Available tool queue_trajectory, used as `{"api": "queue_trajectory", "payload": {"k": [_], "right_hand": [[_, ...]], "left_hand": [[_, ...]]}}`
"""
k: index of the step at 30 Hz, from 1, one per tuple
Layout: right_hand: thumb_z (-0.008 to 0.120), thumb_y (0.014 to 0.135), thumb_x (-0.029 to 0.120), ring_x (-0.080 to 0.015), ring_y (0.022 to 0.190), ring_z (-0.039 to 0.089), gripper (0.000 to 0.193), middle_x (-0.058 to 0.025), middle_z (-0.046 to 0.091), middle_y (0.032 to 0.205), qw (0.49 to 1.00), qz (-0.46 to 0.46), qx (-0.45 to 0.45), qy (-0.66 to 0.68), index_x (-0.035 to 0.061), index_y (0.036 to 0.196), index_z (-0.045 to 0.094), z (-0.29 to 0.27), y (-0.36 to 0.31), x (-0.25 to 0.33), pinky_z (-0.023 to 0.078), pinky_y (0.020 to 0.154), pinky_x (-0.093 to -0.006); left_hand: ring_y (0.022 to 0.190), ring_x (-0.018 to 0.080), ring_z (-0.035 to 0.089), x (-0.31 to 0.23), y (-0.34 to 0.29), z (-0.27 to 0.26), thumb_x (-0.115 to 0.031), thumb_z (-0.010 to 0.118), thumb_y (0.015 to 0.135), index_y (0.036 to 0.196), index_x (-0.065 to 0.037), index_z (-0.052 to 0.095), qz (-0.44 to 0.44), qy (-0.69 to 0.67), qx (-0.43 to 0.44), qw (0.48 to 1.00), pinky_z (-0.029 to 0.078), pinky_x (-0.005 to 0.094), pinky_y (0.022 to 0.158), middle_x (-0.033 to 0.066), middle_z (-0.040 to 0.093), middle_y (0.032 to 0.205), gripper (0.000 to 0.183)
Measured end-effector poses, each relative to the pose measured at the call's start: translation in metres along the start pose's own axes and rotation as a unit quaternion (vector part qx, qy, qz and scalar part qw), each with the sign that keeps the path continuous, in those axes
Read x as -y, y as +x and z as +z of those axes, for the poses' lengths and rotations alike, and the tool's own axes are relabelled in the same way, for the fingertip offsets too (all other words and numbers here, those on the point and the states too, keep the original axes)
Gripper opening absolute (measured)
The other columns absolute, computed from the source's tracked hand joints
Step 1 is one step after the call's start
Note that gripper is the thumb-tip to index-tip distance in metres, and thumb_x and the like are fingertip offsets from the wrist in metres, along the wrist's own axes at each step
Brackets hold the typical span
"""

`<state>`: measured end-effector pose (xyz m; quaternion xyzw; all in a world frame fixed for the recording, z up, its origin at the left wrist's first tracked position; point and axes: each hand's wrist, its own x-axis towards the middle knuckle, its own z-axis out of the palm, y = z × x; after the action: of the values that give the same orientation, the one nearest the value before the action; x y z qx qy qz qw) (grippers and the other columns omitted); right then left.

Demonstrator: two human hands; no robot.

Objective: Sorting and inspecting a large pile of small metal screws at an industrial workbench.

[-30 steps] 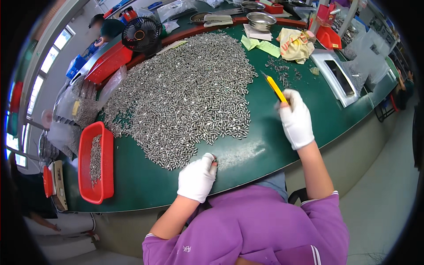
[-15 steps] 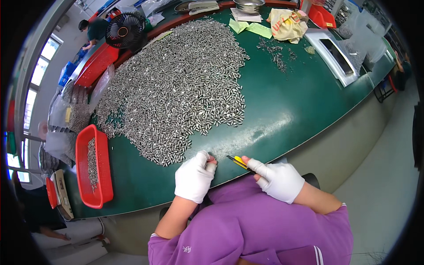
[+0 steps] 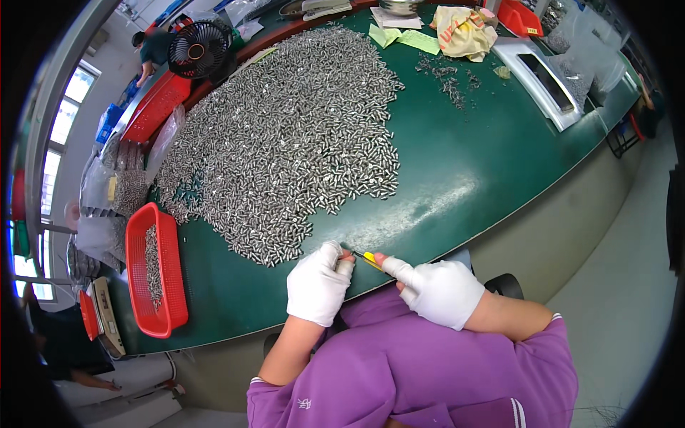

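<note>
My left hand, in a white fingerless glove, is closed in a pinch above the front edge of the green table. Whatever sits between its fingertips is too small to make out. My right hand, gloved the same way, grips a slim yellow-and-black hand tool with a thin dark tip. That tip reaches to the left fingertips. Just beyond my left hand spreads a wide, shallow pile of small silvery metal pins.
To the left stands a red plastic basket with some pins inside, near a scale. A black fan and filled plastic bags line the left side. Darker small parts and a white tray holding a phone lie far right.
My right hand has moved left, bringing the tool's tip to my left fingertips. Both hands keep their grip. The view has shifted slightly.
</note>
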<state>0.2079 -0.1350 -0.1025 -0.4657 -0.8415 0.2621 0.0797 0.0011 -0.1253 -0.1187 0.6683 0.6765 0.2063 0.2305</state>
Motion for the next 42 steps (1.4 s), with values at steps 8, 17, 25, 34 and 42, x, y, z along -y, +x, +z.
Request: {"api": "queue_trajectory", "payload": {"k": [8, 17, 25, 34, 42], "right_hand": [[0.055, 0.085, 0.016, -0.0263, 0.052, 0.06, 0.055, -0.0073, 0.06, 0.059, 0.999, -0.019, -0.012, 0.038, 0.0192, 0.138, 0.043, -0.001, 0.003, -0.006, 0.05, 0.05, -0.0377], [0.051, 0.086, 0.017, -0.0309, 0.058, 0.062, 0.049, -0.0111, 0.064, 0.068, 0.995, -0.019, 0.097, -0.014, 0.0117, 0.135, 0.044, -0.029, 0.014, 0.007, 0.051, 0.056, -0.0413], [0.056, 0.084, 0.017, -0.0285, 0.05, 0.059, 0.054, -0.0087, 0.061, 0.06, 0.999, -0.018, -0.025, 0.025, 0.019, 0.136, 0.045, -0.002, 0.002, -0.001, 0.05, 0.05, -0.04], [0.051, 0.087, 0.018, -0.0307, 0.057, 0.062, 0.046, -0.0098, 0.065, 0.067, 0.998, -0.013, 0.045, 0.04, 0.0133, 0.132, 0.047, -0.019, 0.009, -0.001, 0.051, 0.055, -0.0415], [0.05, 0.087, 0.017, -0.0321, 0.056, 0.062, 0.046, -0.0102, 0.065, 0.066, 0.998, -0.03, 0.061, 0.006, 0.0124, 0.133, 0.047, -0.024, 0.011, 0.002, 0.051, 0.054, -0.0421]], "left_hand": [[0.068, 0.029, 0.062, -0.002, 0.004, -0.001, -0.017, 0.067, 0.078, 0.079, -0.011, 0.059, 0.004, 0.006, 0.005, 1.0, 0.049, 0.038, 0.062, 0.0086, 0.064, 0.072, 0.011], [0.063, 0.0243, 0.062, -0.001, 0.001, -0.004, -0.01, 0.071, 0.076, 0.08, -0.007, 0.059, 0.033, 0.018, -0.006, 0.999, 0.048, 0.0316, 0.059, 0.009, 0.064, 0.071, 0.013], [0.063, 0.0242, 0.062, -0.003, -0.001, -0.002, -0.01, 0.071, 0.076, 0.079, -0.006, 0.059, 0.031, 0.035, -0.024, 0.999, 0.048, 0.0321, 0.058, 0.0093, 0.064, 0.07, 0.013], [0.067, 0.0281, 0.061, -0.003, 0.0, -0.001, -0.018, 0.067, 0.078, 0.078, -0.011, 0.059, 0.013, 0.028, -0.007, 0.999, 0.047, 0.0379, 0.062, 0.0081, 0.063, 0.07, 0.011], [0.066, 0.0288, 0.061, -0.003, 0.001, -0.003, -0.018, 0.067, 0.078, 0.079, -0.01, 0.059, 0.024, 0.026, -0.003, 0.999, 0.047, 0.0386, 0.061, 0.0091, 0.062, 0.069, 0.011]]}}
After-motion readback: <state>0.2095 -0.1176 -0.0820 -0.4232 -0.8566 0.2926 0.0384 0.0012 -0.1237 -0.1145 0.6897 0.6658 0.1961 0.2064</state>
